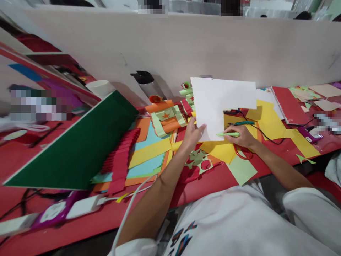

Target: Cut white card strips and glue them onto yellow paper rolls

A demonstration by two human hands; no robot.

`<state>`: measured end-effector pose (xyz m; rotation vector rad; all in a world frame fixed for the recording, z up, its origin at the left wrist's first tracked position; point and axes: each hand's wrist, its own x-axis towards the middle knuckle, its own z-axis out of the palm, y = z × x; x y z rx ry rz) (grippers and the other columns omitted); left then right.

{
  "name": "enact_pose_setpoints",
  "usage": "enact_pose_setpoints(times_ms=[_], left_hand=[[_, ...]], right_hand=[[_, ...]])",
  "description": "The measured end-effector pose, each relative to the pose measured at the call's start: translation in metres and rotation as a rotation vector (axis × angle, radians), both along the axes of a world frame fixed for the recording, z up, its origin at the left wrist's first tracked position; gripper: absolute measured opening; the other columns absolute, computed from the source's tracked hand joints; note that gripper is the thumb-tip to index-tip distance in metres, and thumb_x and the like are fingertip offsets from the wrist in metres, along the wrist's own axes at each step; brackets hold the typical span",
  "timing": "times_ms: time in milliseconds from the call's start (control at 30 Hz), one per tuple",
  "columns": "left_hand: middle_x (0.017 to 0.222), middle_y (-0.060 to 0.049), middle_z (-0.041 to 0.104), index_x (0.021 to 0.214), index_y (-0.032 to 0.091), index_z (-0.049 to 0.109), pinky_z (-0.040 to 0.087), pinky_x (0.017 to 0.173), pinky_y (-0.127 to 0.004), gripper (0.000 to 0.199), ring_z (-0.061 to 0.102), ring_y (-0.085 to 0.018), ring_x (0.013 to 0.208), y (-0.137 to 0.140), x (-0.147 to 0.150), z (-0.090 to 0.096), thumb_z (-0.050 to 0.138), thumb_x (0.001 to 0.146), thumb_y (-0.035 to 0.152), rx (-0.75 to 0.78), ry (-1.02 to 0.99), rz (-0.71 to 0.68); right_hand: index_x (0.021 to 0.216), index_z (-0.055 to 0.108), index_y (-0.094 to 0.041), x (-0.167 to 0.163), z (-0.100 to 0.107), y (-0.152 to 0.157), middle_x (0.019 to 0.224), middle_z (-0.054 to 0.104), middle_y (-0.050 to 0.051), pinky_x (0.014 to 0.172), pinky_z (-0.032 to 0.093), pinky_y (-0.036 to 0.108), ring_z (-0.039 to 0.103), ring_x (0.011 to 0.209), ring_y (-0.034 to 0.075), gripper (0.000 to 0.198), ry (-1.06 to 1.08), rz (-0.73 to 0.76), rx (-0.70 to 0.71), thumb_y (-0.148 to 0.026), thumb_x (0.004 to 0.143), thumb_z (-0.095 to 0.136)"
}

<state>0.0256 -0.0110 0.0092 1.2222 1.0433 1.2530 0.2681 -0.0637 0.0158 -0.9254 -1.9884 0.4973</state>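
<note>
— Left side?
— Our left hand pinches the white sheet over yellow paper, thumb on top, likely steadying it!
— And right?
— Our right hand curls round 1 green pen, tip near the sheet's lower edge.

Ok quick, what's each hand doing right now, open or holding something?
Left hand: holding the white sheet, thumb on top.
Right hand: closed on a light green pen.

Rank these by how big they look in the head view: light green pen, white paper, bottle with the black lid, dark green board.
Largest to smallest:
1. Dark green board
2. White paper
3. Bottle with the black lid, partly hidden
4. Light green pen, partly covered by fingers
</note>
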Motion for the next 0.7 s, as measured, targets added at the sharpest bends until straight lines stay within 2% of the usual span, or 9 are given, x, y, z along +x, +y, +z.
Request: enact_pose_setpoints(times_ms=[100,300,500,700], left_hand=[[0.095,-0.006,0.078,0.114,0.021,0.054,0.056,0.068,-0.031,0.057,0.076,-0.025,0.084,-0.0002,-0.0009,0.0011,0.083,0.068,0.039,0.006,-0.011,-0.012],[0.095,-0.005,0.078,0.111,0.021,0.054,0.055,0.068,-0.030,0.054,0.075,-0.024,0.082,-0.0003,-0.0024,0.0030,0.083,0.068,0.036,0.013,-0.023,-0.036],[0.092,-0.005,0.076,0.112,0.022,0.053,0.053,0.067,-0.030,0.056,0.073,-0.024,0.080,-0.0003,-0.0017,0.0032,0.083,0.067,0.038,0.006,-0.016,-0.037],[0.092,-0.004,0.076,0.115,0.021,0.053,0.054,0.065,-0.030,0.058,0.072,-0.022,0.074,-0.0021,-0.0010,0.0045,0.084,0.067,0.037,-0.007,-0.026,-0.054]], right_hand=[[0.100,0.078,-0.020,-0.0013,0.0015,0.0009,0.090,0.080,0.004,0.068,0.051,0.026,0.070,0.074,0.016,0.020,0.028,-0.058,0.016,-0.037,0.094,0.071],[0.105,0.078,-0.021,-0.0016,0.0015,0.0030,0.101,0.082,0.007,0.077,0.054,0.029,0.075,0.086,0.020,0.022,0.033,-0.073,0.020,-0.039,0.096,0.070],[0.098,0.079,-0.020,-0.0006,0.0022,0.0011,0.089,0.080,0.004,0.069,0.052,0.026,0.070,0.073,0.016,0.019,-0.021,-0.025,-0.014,-0.037,0.093,0.071],[0.106,0.079,-0.021,-0.0013,0.0031,0.0024,0.100,0.082,0.006,0.074,0.054,0.028,0.074,0.085,0.020,0.024,0.033,-0.113,-0.006,-0.041,0.096,0.069]])
